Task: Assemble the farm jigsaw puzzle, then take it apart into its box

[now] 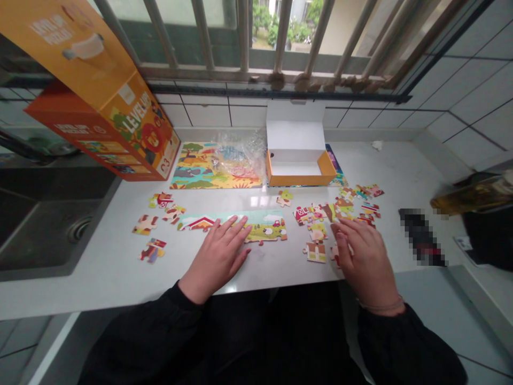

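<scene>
Black sleeves (140, 331) reach over the counter (100, 278). The left grip (214, 258) lies flat and open on the farm-scene jigsaw section (266, 225), whose long axis runs along the counter's edge. The right grip (366, 256), fingers curled, is nearer the loose jigsaw pieces (315, 252); whether it holds one is hidden.

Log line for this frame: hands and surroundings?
left hand: fingers on assembled farm jigsaw section | right hand: fingers among loose jigsaw pieces | rest: open puzzle box, orange carton, sink
</scene>
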Motion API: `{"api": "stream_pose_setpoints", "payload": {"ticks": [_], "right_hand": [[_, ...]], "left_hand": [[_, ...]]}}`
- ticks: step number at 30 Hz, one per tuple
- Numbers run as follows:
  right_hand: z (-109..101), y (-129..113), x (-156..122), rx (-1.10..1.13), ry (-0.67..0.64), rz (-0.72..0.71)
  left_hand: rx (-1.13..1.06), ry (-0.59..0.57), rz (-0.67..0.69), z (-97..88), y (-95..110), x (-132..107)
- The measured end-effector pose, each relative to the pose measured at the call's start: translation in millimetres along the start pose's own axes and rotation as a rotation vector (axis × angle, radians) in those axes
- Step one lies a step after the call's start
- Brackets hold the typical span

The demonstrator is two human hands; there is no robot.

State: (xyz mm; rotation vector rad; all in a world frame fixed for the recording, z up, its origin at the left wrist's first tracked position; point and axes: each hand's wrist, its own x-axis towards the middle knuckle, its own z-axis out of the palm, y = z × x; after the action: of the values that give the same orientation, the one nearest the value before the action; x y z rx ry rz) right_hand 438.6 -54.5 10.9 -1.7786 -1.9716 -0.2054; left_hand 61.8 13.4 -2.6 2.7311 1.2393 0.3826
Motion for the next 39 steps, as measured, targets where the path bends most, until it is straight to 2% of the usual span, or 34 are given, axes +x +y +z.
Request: {"api": "stream_pose_setpoints", "payload": {"ticks": [3,5,12,22,28,34,36,39], "right_hand": [[-23,16,-7,-0.034,0.033,0.013],[-29,19,-15,-0.018,-0.003,-0.025],[-9,-6,-48,0.032,-0.238,-0.123],[4,-54,-62,0.044,-0.275,-0.167],[10,-79,-66,0.103,-0.279,-0.196],[14,-93,-66,0.132,-0.261,-0.207],[15,-93,-66,0.139,-0.249,-0.217],[17,-89,-67,0.154,-0.236,-0.227]], "left_hand": [[0.016,0.072,-0.059,-1.5,-8,-14],[0.017,0.08,-0.065,-0.9,-12,-24],[0.021,0.064,-0.113,2.3,-7,-46],[-0.001,-0.045,-0.044,0.2,-4,-29],[-0.015,-0.055,-0.08,2.4,-1,-25],[-0.005,0.011,-0.144,1.7,-4,-24],[0.019,0.062,-0.185,-0.5,-13,-25],[0.096,0.145,-0.342,-2.4,-35,-29]]}}
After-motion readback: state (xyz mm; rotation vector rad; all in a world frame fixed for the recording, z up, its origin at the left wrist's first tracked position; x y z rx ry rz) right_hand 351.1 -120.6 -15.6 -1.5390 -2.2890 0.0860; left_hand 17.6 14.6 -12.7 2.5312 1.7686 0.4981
